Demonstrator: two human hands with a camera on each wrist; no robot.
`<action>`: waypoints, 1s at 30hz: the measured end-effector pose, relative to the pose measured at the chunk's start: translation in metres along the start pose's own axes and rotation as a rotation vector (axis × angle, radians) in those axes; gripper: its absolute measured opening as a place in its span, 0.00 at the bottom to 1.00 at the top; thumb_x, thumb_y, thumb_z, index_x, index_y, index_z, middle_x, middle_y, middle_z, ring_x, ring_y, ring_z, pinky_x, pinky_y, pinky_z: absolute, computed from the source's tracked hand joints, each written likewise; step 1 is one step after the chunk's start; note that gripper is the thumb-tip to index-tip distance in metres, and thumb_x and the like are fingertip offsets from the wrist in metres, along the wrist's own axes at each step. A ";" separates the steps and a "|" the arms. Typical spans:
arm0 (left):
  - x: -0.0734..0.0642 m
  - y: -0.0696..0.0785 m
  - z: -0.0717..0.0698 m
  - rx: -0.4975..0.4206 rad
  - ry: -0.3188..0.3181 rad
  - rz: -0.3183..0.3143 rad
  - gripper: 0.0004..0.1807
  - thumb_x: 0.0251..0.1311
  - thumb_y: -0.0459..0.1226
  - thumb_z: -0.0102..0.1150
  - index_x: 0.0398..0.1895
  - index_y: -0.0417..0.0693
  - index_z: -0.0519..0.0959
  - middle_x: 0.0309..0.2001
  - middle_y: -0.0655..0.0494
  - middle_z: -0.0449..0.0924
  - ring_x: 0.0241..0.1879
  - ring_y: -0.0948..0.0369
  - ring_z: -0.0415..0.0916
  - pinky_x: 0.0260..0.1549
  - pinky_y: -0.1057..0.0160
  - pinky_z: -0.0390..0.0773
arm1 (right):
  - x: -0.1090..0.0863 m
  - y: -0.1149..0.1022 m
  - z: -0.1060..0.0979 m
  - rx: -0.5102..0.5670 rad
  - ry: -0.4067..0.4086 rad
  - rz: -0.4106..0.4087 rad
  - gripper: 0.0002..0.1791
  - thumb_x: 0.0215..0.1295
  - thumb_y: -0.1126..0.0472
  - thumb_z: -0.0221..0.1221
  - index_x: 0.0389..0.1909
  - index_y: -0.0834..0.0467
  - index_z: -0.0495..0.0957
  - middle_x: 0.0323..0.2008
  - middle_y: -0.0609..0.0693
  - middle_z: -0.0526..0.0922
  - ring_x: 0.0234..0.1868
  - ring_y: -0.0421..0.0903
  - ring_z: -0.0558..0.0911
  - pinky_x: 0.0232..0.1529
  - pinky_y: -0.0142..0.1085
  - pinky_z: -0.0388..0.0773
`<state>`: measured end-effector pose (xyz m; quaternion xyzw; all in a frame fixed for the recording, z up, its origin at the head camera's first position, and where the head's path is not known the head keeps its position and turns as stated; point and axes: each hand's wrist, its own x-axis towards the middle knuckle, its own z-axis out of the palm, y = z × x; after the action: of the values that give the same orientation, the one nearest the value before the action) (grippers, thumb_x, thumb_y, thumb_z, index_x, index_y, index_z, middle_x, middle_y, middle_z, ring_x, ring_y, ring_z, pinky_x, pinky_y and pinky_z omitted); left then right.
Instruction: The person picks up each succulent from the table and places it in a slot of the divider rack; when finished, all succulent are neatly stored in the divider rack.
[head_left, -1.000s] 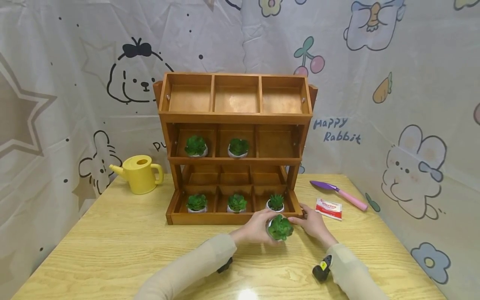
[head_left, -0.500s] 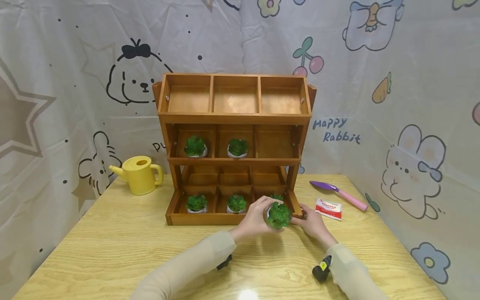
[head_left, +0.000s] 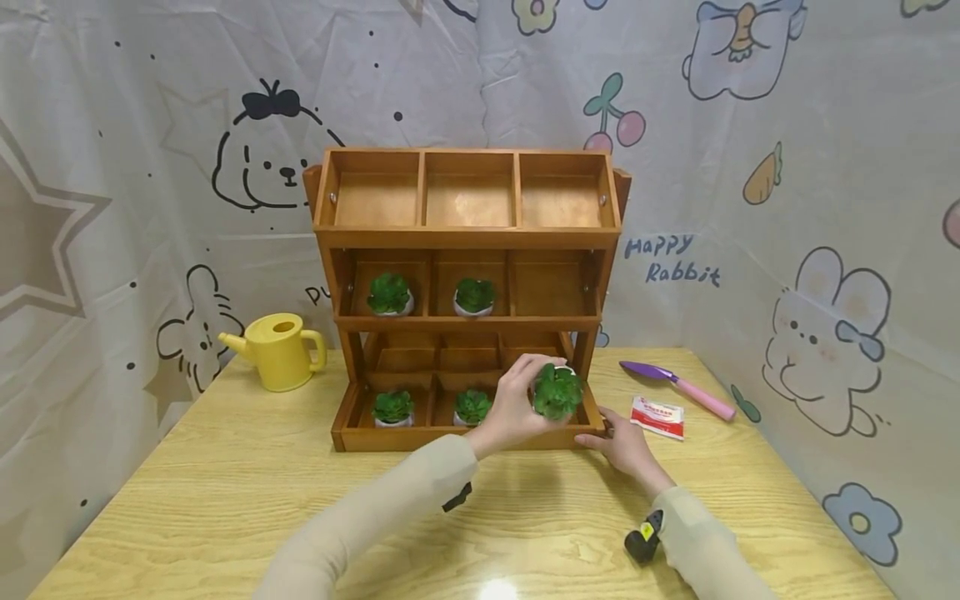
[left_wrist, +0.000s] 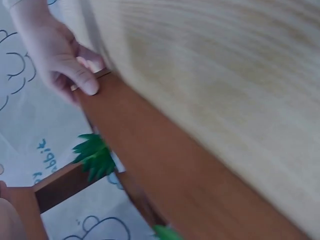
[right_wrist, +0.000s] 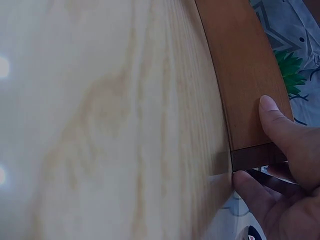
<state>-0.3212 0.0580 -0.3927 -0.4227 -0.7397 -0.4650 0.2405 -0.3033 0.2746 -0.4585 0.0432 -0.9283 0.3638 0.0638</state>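
Note:
My left hand grips a small potted succulent, tilted so its green rosette faces the head camera, in front of the lower right compartment of the brown wooden plant rack. My right hand holds the front right corner of the rack's bottom tier; in the right wrist view its thumb lies on the front board. A spiky succulent shows behind that board in the left wrist view, hidden in the head view. Two potted succulents stand in the bottom tier and two more in the middle tier.
A yellow watering can stands on the wooden table left of the rack. To the right lie a red-and-white packet and a trowel with purple blade and pink handle. Patterned cloth hangs behind.
My left hand has lifted the potted succulent up and toward the rack, from in front of the bottom tier to over its right compartment. My right hand stays on the corner.

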 end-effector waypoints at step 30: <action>0.068 0.009 -0.017 0.058 0.203 -0.018 0.39 0.39 0.36 0.79 0.57 0.47 0.69 0.53 0.49 0.75 0.53 0.55 0.75 0.51 0.62 0.78 | 0.003 0.005 0.003 0.002 0.015 0.010 0.42 0.57 0.49 0.67 0.65 0.70 0.65 0.55 0.71 0.75 0.55 0.65 0.77 0.56 0.53 0.73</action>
<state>-0.3504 0.0723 -0.3299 -0.3596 -0.7286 -0.4858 0.3222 -0.3075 0.2763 -0.4637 0.0359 -0.9276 0.3654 0.0687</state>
